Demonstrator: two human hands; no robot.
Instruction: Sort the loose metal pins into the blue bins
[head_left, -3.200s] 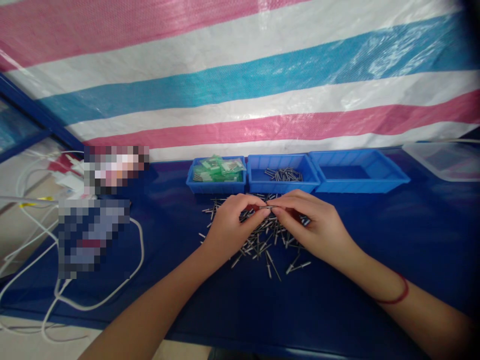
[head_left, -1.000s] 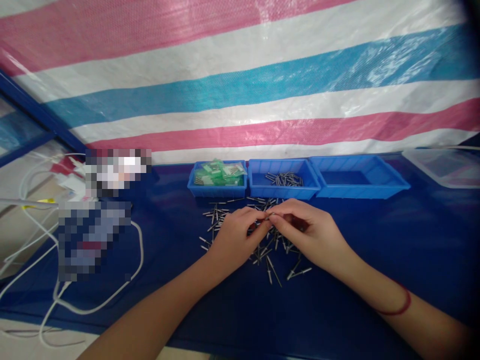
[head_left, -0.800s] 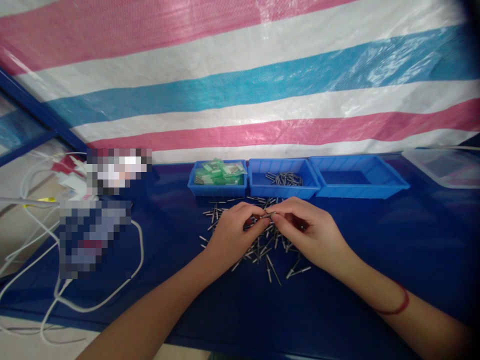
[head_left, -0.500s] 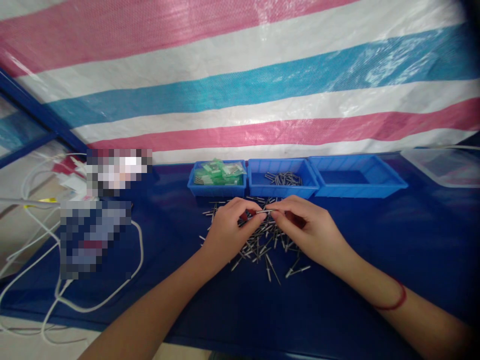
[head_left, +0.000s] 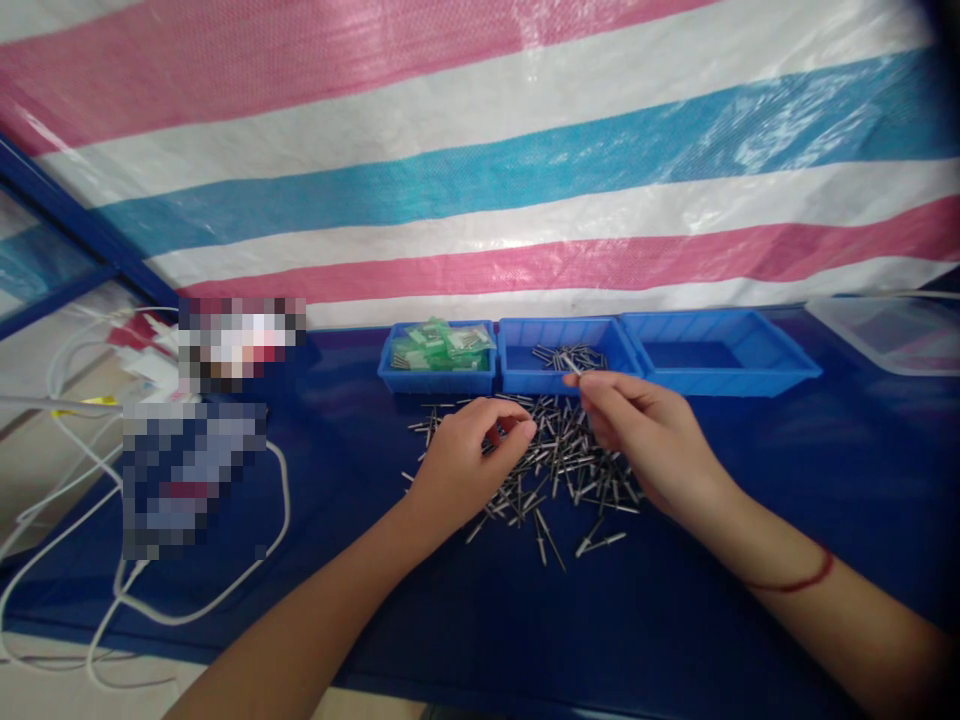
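My right hand [head_left: 641, 430] is closed in a pinch on a silvery blind rivet [head_left: 572, 367]. It holds the rivet over the front rim of the middle blue bin [head_left: 532, 378], where several rivets [head_left: 574, 356] lie in a small heap. My left hand [head_left: 476, 450] hovers over the left part of a loose pile of rivets [head_left: 559, 450], thumb and forefinger tips brought together. Whatever may be between those fingertips is too small to make out. The pile is spread over the dark blue tabletop and partly hidden by both hands.
Left of the middle bin, another blue bin [head_left: 439, 381] holds green and clear packets [head_left: 442, 345]. A third blue bin [head_left: 727, 378] stands to its right, beside a clear plastic lid or tray [head_left: 877, 335]. White cables [head_left: 285, 490] loop across the table's left side. A striped sheet [head_left: 480, 190] hangs behind.
My right hand has parted from my left and moved right and away from me, carrying a rivet to the middle bin. The left hand has stayed nearly in place.
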